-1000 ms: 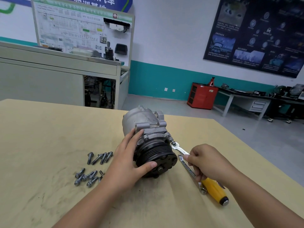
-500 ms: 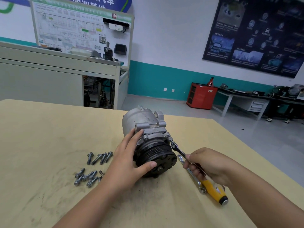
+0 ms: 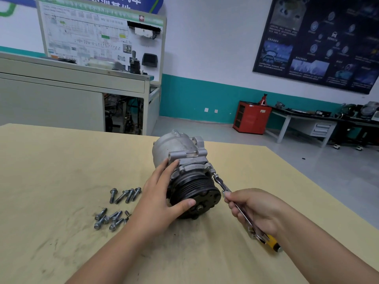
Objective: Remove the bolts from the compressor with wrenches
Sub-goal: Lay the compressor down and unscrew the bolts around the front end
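Sitting near the middle of the table [image 3: 61,171], the compressor [image 3: 180,152] lay on its side, silver housing pointing away, black pulley [image 3: 194,189] facing you. One flange bolt [image 3: 213,171] stood on the right side, just above the pulley rim. The wrench [image 3: 222,186] head was at that bolt, its shank running down and right into your fist; whether it was fully seated, I couldn't tell.

Your right hand [image 3: 258,210] had its fingers curled tight round the wrench shank, forefinger tip up near the head. Your left hand [image 3: 162,199] lay against the compressor's left side: fingers straight and slightly spread on the housing, thumb flat across the pulley face, nothing gripped inside the palm.

A yellow handle [image 3: 272,242] and a bit of bright metal stuck out from under your right wrist. I couldn't tell if that was one tool or two.

The loose bolts [image 3: 125,194] lay on the table left of your left hand: a row of four nearer the compressor, a scattered heap closer to you. Dark smudges marked the tabletop around them.

Farther back: a red cabinet [image 3: 251,117] against the teal wall band, a dark poster [image 3: 315,42] upper right, a white diagram board [image 3: 102,33] upper left.
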